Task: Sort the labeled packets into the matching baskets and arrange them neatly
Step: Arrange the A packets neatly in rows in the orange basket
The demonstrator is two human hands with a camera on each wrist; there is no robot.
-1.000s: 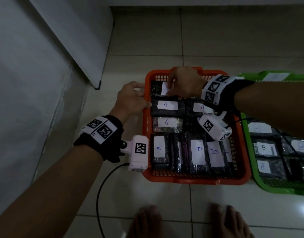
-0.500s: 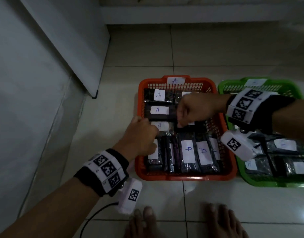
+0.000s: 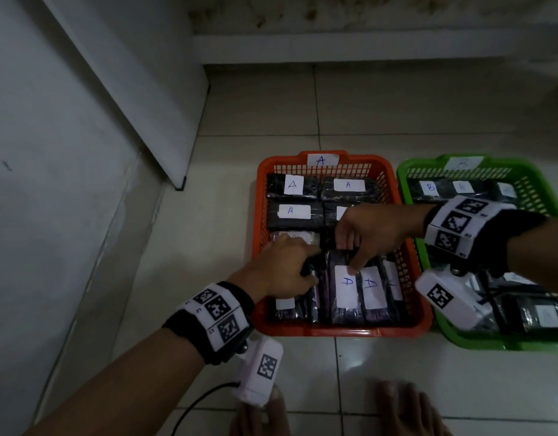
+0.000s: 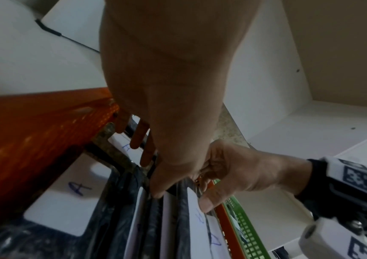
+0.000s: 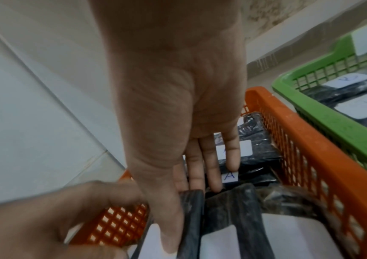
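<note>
Both hands are inside the orange basket (image 3: 315, 331), which stands on the tiled floor (image 3: 255, 114) left of the green basket (image 3: 491, 343) and carries an "A" tag on its far rim. The right hand (image 3: 370, 229) reaches in from the right and pinches the far end of an upright A-labeled packet (image 3: 347, 289) in the near row, thumb on its white label and fingers behind its top edge. The left hand (image 3: 284, 267) comes from the near left, fingers curled onto the tops of the upright packets (image 3: 315, 297) just left of that packet, its grip not clear, while 4 more A packets (image 3: 292, 185) lie flat in the far half beyond both hands.
</note>
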